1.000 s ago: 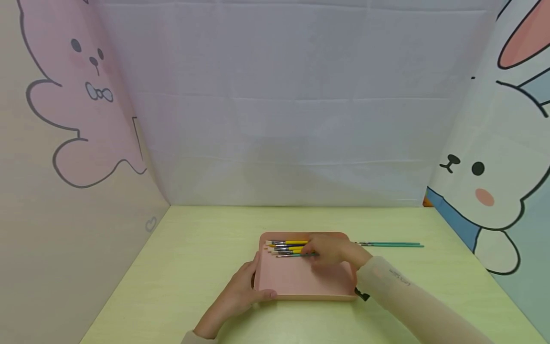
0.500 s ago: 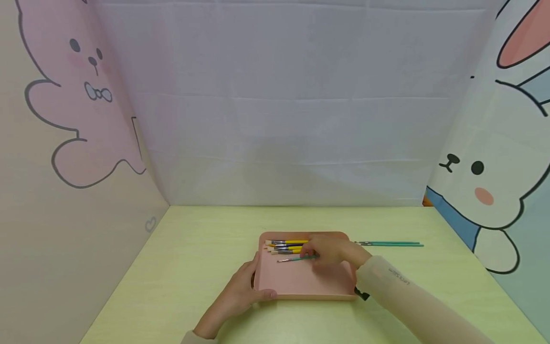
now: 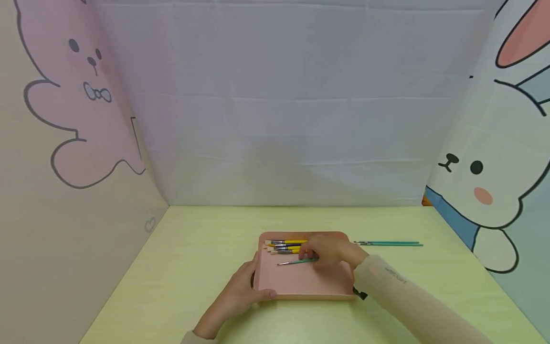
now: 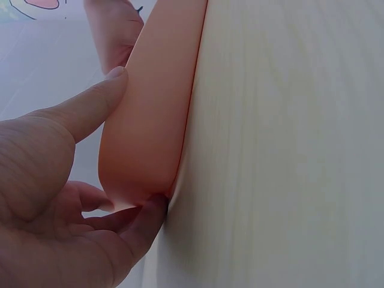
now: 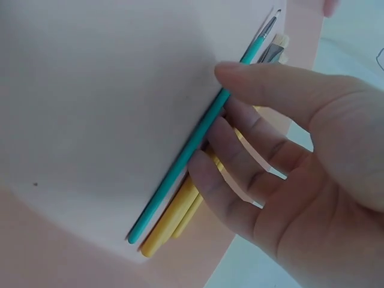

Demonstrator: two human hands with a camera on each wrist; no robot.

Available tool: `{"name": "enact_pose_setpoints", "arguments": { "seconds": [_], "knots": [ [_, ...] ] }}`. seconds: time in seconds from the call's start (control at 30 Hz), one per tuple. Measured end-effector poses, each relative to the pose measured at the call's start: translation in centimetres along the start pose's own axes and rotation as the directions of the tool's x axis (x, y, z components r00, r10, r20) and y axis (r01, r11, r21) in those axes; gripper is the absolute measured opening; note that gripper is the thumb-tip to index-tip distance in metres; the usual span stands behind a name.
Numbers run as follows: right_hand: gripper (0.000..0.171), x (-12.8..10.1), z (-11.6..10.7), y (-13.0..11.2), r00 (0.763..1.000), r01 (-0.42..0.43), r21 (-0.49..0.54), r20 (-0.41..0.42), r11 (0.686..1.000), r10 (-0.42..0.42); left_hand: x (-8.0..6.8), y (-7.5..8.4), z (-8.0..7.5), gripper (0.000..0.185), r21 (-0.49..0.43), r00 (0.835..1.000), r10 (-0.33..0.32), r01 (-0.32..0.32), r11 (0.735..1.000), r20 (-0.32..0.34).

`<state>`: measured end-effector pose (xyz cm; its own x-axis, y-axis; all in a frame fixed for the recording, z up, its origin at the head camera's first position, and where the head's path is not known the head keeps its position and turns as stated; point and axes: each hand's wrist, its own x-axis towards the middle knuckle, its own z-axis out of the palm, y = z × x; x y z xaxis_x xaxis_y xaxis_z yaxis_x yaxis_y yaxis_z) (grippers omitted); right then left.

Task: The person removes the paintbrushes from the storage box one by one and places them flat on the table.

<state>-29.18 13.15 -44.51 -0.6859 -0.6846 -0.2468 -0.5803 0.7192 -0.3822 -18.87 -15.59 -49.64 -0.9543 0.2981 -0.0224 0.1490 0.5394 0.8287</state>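
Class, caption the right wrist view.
Right hand touching a teal brush beside yellow brushes in a pink tray.

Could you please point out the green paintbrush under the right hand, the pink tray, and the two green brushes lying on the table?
green paintbrush [image 5: 192,147]: right wrist view, mid-handle.
pink tray [image 3: 301,282]: head view, bare floor near the front rim.
two green brushes [image 3: 391,243]: head view, middle of the handles.
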Motion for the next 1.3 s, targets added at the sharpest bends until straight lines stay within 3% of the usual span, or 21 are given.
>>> {"name": "enact_pose_setpoints", "arguments": {
  "seconds": [0.8,1.1,1.3],
  "knots": [
    [0.044,0.96,0.10,0.63,0.997,0.068,0.040,-0.032,0.997,-0.067,0.00,-0.05,-0.02,0.119,0.002,1.000,-0.010,0.010,1.000,0.001],
    [0.048,0.63,-0.06,0.40,0.998,0.060,0.093,-0.037,0.994,-0.057,0.09,-0.11,-0.02,0.119,-0.008,1.000,-0.008,0.008,1.000,0.004],
    [0.047,0.40,-0.09,0.40,0.998,0.041,0.075,-0.043,0.996,-0.038,0.06,-0.07,-0.01,0.119,-0.001,1.000,-0.008,0.008,1.000,0.002]
  ]
}}
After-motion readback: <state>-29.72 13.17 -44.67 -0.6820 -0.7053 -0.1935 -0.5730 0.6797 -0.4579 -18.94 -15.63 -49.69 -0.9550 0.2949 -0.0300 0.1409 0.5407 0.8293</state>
